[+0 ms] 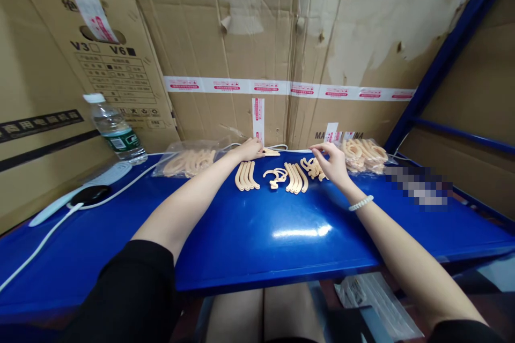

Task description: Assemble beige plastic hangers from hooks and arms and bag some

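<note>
My left hand (251, 149) reaches to the back of the blue table, fingers bent down on small beige strips (272, 153) lying crosswise; the fingertips are partly hidden. My right hand (333, 163) hovers by a loose heap of beige pieces (315, 168), thumb and forefinger drawn together in a pinch; anything between them is too small to make out. Between the hands lie a row of curved beige strips (247, 176), a second similar row (296, 178), and a few tangled curved pieces (277, 177).
Clear bags of beige pieces stand left (189, 161) and right (364, 155). A water bottle (116, 131), a pale blue long-handled object (96, 179), a black oval device (90, 195) and a white cable (44, 246) are at left. Cardboard (241, 37) walls the back; blue frame bars (438, 48) rise right.
</note>
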